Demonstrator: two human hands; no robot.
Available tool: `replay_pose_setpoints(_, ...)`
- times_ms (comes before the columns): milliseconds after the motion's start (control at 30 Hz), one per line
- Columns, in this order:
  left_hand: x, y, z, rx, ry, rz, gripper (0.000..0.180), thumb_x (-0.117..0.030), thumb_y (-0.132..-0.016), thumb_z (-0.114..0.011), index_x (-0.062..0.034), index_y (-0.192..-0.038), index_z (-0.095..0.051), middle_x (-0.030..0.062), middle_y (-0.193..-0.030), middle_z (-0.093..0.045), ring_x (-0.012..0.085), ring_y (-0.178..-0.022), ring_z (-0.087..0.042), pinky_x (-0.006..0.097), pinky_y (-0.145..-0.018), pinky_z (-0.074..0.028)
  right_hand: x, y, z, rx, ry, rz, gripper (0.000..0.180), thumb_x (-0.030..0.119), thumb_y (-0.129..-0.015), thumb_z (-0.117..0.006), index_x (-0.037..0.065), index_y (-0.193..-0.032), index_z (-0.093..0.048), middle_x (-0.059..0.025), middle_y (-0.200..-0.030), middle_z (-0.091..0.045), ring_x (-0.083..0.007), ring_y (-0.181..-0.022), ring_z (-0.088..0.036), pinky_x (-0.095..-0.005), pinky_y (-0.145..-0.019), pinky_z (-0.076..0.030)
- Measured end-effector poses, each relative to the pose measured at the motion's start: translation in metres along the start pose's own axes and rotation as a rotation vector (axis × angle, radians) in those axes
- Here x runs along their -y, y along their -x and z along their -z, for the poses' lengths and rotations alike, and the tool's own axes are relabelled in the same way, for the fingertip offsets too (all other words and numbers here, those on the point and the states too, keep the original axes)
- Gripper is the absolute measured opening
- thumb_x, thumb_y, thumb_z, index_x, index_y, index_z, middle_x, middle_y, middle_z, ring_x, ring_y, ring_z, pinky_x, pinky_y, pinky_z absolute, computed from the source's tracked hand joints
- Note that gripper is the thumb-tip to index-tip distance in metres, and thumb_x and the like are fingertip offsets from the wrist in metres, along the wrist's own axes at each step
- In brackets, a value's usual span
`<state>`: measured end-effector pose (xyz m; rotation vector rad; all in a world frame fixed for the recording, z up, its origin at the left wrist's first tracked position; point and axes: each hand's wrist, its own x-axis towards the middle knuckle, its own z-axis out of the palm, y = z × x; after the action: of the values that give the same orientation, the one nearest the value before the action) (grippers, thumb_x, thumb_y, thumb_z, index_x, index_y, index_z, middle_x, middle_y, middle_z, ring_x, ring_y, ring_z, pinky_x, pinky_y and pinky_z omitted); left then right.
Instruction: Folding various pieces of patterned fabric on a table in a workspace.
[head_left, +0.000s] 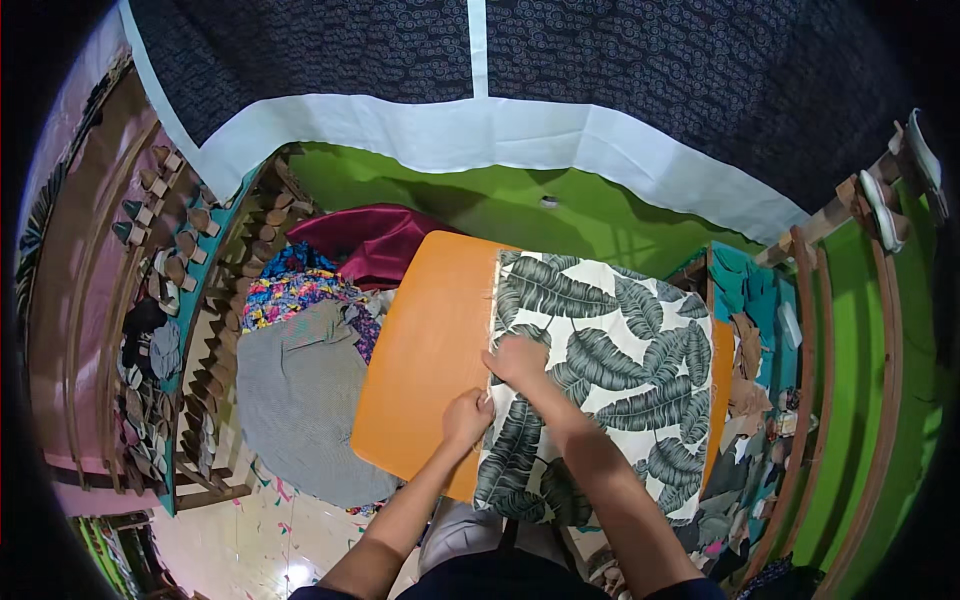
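A white cloth printed with large grey-green leaves [610,370] lies spread over the right part of an orange table [425,350]. My right hand [515,362] rests flat on the cloth near its left edge, fingers apart. My left hand [467,418] is closed around the cloth's left edge, a little nearer to me, just below the right hand. The cloth's near end hangs over the table's front edge by my lap.
A pile of fabrics lies left of the table: grey [300,400], multicoloured [290,295] and maroon [370,240]. Wooden racks with shoe pieces [170,250] stand at far left. Teal and brown scraps [750,330] are heaped at right. A green wall [520,210] is behind.
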<state>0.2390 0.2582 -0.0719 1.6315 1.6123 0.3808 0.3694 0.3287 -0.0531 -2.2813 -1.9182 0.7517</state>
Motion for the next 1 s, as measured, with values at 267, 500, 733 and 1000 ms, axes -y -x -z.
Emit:
replay_pose_setpoints(267, 0.003, 0.036, 0.016, 0.113, 0.088, 0.065, 0.024, -0.027, -0.078, -0.055, -0.0032, -0.074, -0.056, 0.015, -0.067, -0.058, 0.0306, -0.064, -0.058, 0.038, -0.057, -0.044, 0.008, -0.004, 0.005, -0.1, -0.059, 0.011, 0.027, 0.025, -0.073, -0.047, 0.002, -0.074, -0.062, -0.02, -0.072, -0.061, -0.0341, -0.069, -0.061, -0.0435, -0.062, -0.048)
replay_pose_setpoints(500, -0.001, 0.044, 0.003, 0.008, 0.036, -0.058, 0.035, -0.03, -0.079, -0.055, 0.0028, -0.093, -0.057, 0.0222, -0.087, -0.057, 0.0343, -0.084, -0.055, 0.039, -0.072, -0.044, -0.047, 0.014, -0.005, -0.315, -0.685, 0.155, 0.016, 0.015, -0.077, -0.051, 0.005, -0.088, -0.058, -0.0151, -0.084, -0.061, -0.0317, -0.082, -0.057, -0.0378, -0.071, -0.045)
replay_pose_setpoints(733, 0.003, 0.052, -0.011, -0.031, 0.179, -0.062, 0.027, -0.026, -0.08, -0.055, 0.0014, -0.086, -0.054, 0.0178, -0.065, -0.057, 0.0295, -0.06, -0.057, 0.036, -0.055, -0.043, -0.213, 0.132, -0.006, -0.809, -0.181, -0.399, 0.036, 0.009, -0.068, -0.054, 0.001, -0.102, -0.051, -0.0181, -0.099, -0.051, -0.0349, -0.097, -0.045, -0.0443, -0.085, -0.033)
replay_pose_setpoints(1000, -0.003, 0.037, -0.028, -0.18, 0.239, -0.05, 0.026, -0.021, -0.078, -0.058, 0.0044, -0.084, -0.054, 0.0185, -0.062, -0.053, 0.024, -0.056, -0.052, 0.035, -0.054, -0.04, -0.358, 0.213, 0.015, -0.679, -0.476, -0.705, 0.05, 0.015, -0.068, -0.064, -0.005, -0.111, -0.047, -0.0188, -0.109, -0.051, -0.028, -0.103, -0.046, -0.0363, -0.089, -0.034)
